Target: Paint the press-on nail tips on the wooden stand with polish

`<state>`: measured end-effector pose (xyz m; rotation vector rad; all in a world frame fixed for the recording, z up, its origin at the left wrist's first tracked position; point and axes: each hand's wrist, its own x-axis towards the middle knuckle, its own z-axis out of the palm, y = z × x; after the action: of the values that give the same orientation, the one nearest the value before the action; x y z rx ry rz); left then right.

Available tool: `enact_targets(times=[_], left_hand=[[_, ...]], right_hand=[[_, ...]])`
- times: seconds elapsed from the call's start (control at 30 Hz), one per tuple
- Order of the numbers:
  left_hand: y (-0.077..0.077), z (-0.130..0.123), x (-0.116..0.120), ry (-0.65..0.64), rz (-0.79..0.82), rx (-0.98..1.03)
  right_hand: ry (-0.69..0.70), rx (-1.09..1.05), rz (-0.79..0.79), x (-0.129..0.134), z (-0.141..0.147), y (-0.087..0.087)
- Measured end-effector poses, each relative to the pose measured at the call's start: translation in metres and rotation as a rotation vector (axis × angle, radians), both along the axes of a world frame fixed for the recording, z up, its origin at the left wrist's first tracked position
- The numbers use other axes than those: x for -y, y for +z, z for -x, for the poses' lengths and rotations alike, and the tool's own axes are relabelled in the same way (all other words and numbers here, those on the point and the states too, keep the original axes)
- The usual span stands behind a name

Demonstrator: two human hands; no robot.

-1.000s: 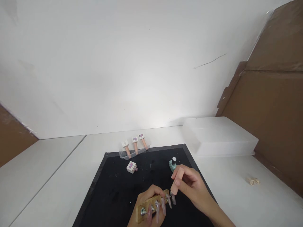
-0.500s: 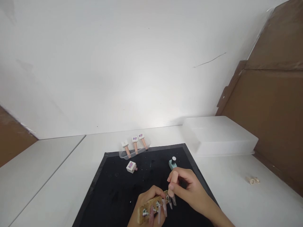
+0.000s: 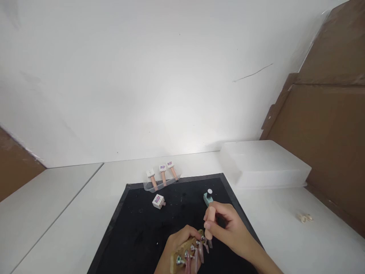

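My left hand [image 3: 178, 240] is closed around a tan nail-tip stand [image 3: 184, 251] near the bottom of the view. Several long pinkish false nails [image 3: 201, 253] stick out from its metal holders. Pinched in the fingers of my right hand [image 3: 229, 230] is a pale pink nail polish brush cap [image 3: 211, 217], tilted down at the far end of the stand. The brush tip cannot be made out against the nails there. Beyond my hands, an uncapped white nail polish bottle [image 3: 158, 201] lies on the black mat [image 3: 137, 236]. Just past my right hand is a teal bottle [image 3: 207, 198] with a black cap.
A clear tray [image 3: 148, 188] at the mat's back edge holds three polish bottles [image 3: 163, 176] with pink caps. A translucent white box [image 3: 268, 163] stands at the back right. Small cream rings [image 3: 303, 217] lie on the white table to the right. A white wall rises behind.
The nail-tip stand has turned and shifted slightly right in my left hand. My right hand, with the brush cap, has moved a little to the right.
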<state>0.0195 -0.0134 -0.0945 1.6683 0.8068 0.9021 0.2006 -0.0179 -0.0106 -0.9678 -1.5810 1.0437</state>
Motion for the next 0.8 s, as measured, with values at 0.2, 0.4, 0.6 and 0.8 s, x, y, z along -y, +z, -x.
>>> enact_targets(times=[0.2, 0.4, 0.6, 0.8], left_hand=[[-0.010, 0.001, -0.002, -0.009, -0.052, 0.026], [-0.008, 0.004, 0.000, -0.055, -0.034, -0.027], [-0.001, 0.002, 0.003, -0.031, 0.001, -0.117], [0.004, 0.000, 0.002, -0.059, -0.032, -0.092]], right_hand=[[0.012, 0.032, 0.041, -0.003, 0.000, -0.002], [-0.058, 0.044, 0.059, -0.005, 0.002, -0.004], [-0.129, 0.013, 0.043, -0.003, 0.001, -0.005], [-0.015, 0.033, 0.099, -0.002, 0.003, -0.002]])
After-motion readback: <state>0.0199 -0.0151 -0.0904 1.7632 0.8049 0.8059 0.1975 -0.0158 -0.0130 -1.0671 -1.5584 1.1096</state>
